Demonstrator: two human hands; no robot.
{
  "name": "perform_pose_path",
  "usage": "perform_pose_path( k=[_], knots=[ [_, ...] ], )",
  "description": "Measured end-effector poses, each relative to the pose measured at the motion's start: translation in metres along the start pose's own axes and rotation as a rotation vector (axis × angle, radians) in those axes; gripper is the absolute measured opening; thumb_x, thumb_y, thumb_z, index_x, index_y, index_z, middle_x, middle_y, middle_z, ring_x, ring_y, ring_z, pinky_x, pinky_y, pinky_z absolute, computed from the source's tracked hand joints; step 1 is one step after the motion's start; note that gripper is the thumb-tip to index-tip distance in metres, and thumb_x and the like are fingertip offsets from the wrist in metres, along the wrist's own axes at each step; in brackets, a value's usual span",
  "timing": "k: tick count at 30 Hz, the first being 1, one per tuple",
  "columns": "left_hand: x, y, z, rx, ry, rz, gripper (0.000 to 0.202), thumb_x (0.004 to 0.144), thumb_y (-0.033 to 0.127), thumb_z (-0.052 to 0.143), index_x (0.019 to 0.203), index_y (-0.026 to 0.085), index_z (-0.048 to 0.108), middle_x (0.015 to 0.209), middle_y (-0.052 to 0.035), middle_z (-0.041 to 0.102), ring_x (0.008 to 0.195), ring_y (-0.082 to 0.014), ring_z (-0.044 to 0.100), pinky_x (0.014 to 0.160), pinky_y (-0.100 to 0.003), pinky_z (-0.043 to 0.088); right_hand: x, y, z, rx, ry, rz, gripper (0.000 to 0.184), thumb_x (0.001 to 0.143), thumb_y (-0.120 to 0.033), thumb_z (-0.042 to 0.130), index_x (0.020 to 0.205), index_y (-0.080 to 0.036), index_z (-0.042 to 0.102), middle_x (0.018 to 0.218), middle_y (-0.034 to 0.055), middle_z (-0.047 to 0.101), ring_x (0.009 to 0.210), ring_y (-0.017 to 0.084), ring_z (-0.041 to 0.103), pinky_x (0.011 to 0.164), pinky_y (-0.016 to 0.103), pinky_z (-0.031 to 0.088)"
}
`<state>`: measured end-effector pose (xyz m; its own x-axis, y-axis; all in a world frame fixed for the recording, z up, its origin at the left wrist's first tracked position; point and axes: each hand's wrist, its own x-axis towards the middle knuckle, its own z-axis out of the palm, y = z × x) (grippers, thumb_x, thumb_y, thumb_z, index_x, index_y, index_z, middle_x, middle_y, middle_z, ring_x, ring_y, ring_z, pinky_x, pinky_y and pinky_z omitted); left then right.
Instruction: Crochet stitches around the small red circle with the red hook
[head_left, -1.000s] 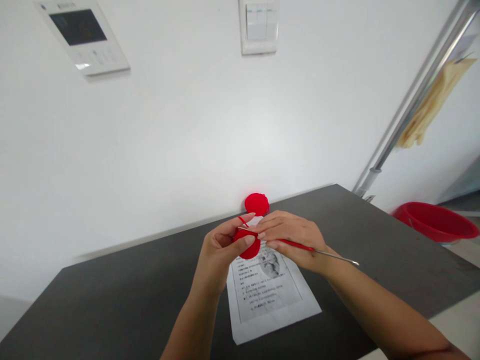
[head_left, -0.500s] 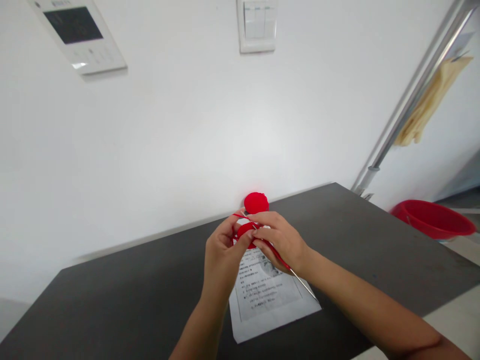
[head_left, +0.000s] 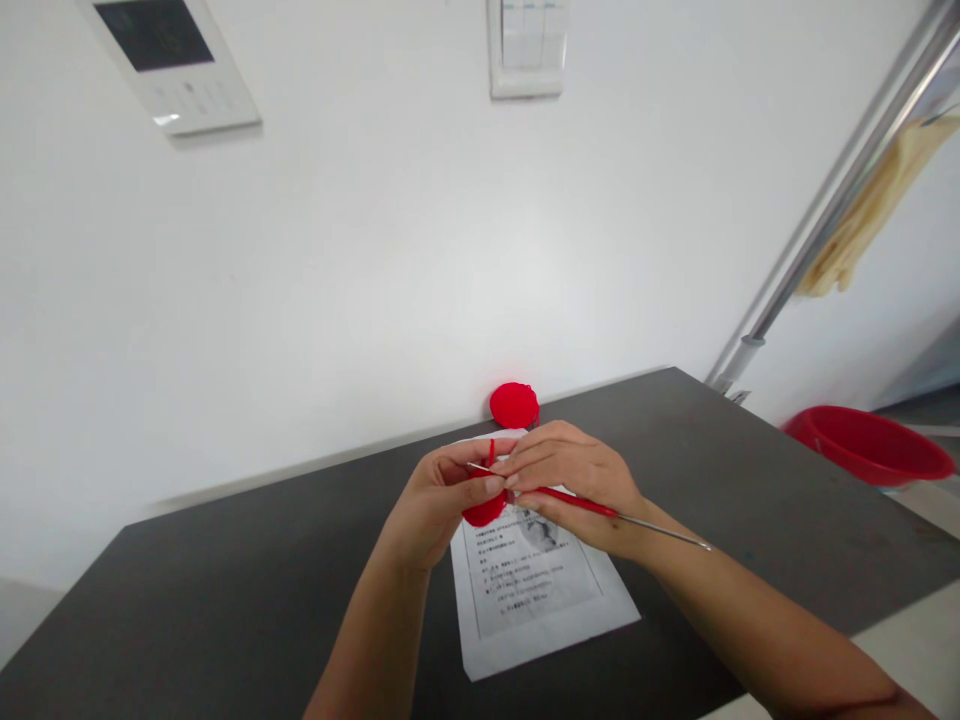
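Observation:
My left hand [head_left: 431, 500] is closed, pinching a small piece of red crochet work [head_left: 486, 510] between thumb and fingers. A strand of red yarn [head_left: 492, 452] passes over its index finger. In my right hand [head_left: 581, 480] is a crochet hook [head_left: 581, 500] with a red grip and bare metal at both ends. Its tip lies over the crochet work by my left thumb, and its tail slants back above my right wrist. Beyond both hands, a ball of red yarn [head_left: 514, 405] rests on the table against the wall. Fingers partly hide the stitches.
A printed sheet of paper [head_left: 540, 600] lies under the hands on the dark table [head_left: 262, 600]. The white wall [head_left: 337, 300] stands behind, with a switch panel [head_left: 532, 40] and an intercom screen [head_left: 154, 35]. A metal pole [head_left: 840, 200] and red basin [head_left: 870, 440] are at right.
The hook has swung flatter, its tail now farther right and higher. My left hand and the crochet work have shifted slightly down and left. The yarn strand now stands upright at the index finger.

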<state>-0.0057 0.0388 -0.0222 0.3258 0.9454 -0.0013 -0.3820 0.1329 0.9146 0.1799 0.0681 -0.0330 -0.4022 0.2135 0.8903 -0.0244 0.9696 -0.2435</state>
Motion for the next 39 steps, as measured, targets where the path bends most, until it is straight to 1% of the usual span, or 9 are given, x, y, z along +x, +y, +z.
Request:
perform_pose_path(
  k=[6, 19, 22, 26, 29, 31, 33, 37, 39],
  knots=[
    [-0.004, 0.006, -0.005, 0.002, 0.036, 0.035, 0.032, 0.06, 0.02, 0.086, 0.093, 0.017, 0.083, 0.066, -0.0035, 0.073, 0.059, -0.014, 0.062, 0.063, -0.028, 0.048, 0.002, -0.01, -0.005, -0.086, 0.014, -0.038, 0.022, 0.091, -0.012, 0.067, 0.111, -0.018, 0.069, 0.104, 0.0093, 0.08, 0.099, 0.02, 0.074, 0.09, 0.035, 0.061],
    [-0.008, 0.013, -0.004, -0.164, -0.024, -0.004, 0.022, 0.058, 0.022, 0.079, 0.079, 0.015, 0.083, 0.047, 0.0003, 0.054, 0.047, -0.0091, 0.042, 0.052, -0.025, 0.031, 0.004, -0.014, -0.016, 0.301, 0.036, 0.141, 0.011, 0.095, -0.019, 0.066, 0.101, -0.017, 0.075, 0.091, 0.0113, 0.081, 0.09, 0.019, 0.076, 0.084, 0.034, 0.062],
    [-0.008, 0.014, -0.007, -0.101, -0.007, -0.006, 0.022, 0.057, 0.022, 0.082, 0.077, 0.015, 0.083, 0.047, -0.0007, 0.058, 0.047, -0.01, 0.046, 0.052, -0.025, 0.032, 0.001, -0.011, -0.012, 0.481, 0.123, 0.261, 0.01, 0.092, -0.02, 0.07, 0.099, -0.019, 0.078, 0.089, 0.0089, 0.081, 0.086, 0.019, 0.076, 0.08, 0.034, 0.062],
    [-0.006, 0.012, -0.007, 0.018, 0.083, 0.02, 0.022, 0.055, 0.023, 0.087, 0.076, 0.017, 0.083, 0.051, -0.0028, 0.067, 0.049, -0.012, 0.054, 0.053, -0.025, 0.037, -0.003, -0.006, 0.004, 0.77, 0.316, 0.586, 0.008, 0.086, -0.03, 0.078, 0.086, -0.022, 0.08, 0.081, 0.0037, 0.081, 0.072, 0.015, 0.074, 0.067, 0.026, 0.061],
    [-0.002, 0.007, -0.005, 0.066, 0.146, 0.067, 0.019, 0.057, 0.024, 0.091, 0.07, 0.018, 0.08, 0.055, -0.0015, 0.07, 0.049, -0.0101, 0.054, 0.054, -0.024, 0.038, -0.007, 0.0, 0.018, 0.84, 0.421, 0.721, 0.016, 0.084, -0.037, 0.08, 0.082, -0.021, 0.079, 0.074, 0.003, 0.079, 0.063, 0.014, 0.072, 0.063, 0.025, 0.061],
    [0.002, 0.004, -0.004, 0.077, 0.164, 0.07, 0.02, 0.056, 0.024, 0.093, 0.066, 0.017, 0.078, 0.056, -0.001, 0.07, 0.05, -0.0094, 0.054, 0.055, -0.023, 0.039, -0.01, 0.006, 0.023, 0.751, 0.446, 0.684, 0.017, 0.084, -0.039, 0.079, 0.082, -0.022, 0.078, 0.074, 0.0035, 0.08, 0.064, 0.015, 0.072, 0.064, 0.026, 0.061],
    [0.005, 0.001, -0.004, 0.077, 0.168, 0.058, 0.023, 0.054, 0.025, 0.094, 0.066, 0.016, 0.077, 0.056, -0.001, 0.07, 0.051, -0.0095, 0.055, 0.057, -0.023, 0.04, -0.013, 0.014, 0.024, 0.569, 0.414, 0.528, 0.01, 0.088, -0.033, 0.075, 0.087, -0.024, 0.079, 0.085, 0.0039, 0.081, 0.077, 0.017, 0.075, 0.073, 0.029, 0.062],
    [0.014, 0.005, -0.004, 0.074, 0.137, 0.063, 0.025, 0.055, 0.025, 0.093, 0.072, 0.016, 0.078, 0.064, -0.0025, 0.074, 0.057, -0.0116, 0.058, 0.066, -0.026, 0.045, -0.01, 0.032, 0.012, 0.149, 0.157, 0.119, 0.015, 0.095, -0.023, 0.066, 0.105, -0.026, 0.076, 0.11, 0.0076, 0.08, 0.101, 0.021, 0.074, 0.092, 0.039, 0.06],
    [0.02, 0.01, -0.003, 0.091, 0.101, 0.071, 0.025, 0.055, 0.022, 0.092, 0.076, 0.016, 0.079, 0.067, -0.0031, 0.075, 0.06, -0.0126, 0.06, 0.069, -0.028, 0.045, -0.005, 0.039, 0.003, 0.052, 0.085, 0.046, 0.02, 0.096, -0.022, 0.063, 0.112, -0.026, 0.074, 0.112, 0.008, 0.079, 0.106, 0.021, 0.073, 0.094, 0.04, 0.059]
  ],
)
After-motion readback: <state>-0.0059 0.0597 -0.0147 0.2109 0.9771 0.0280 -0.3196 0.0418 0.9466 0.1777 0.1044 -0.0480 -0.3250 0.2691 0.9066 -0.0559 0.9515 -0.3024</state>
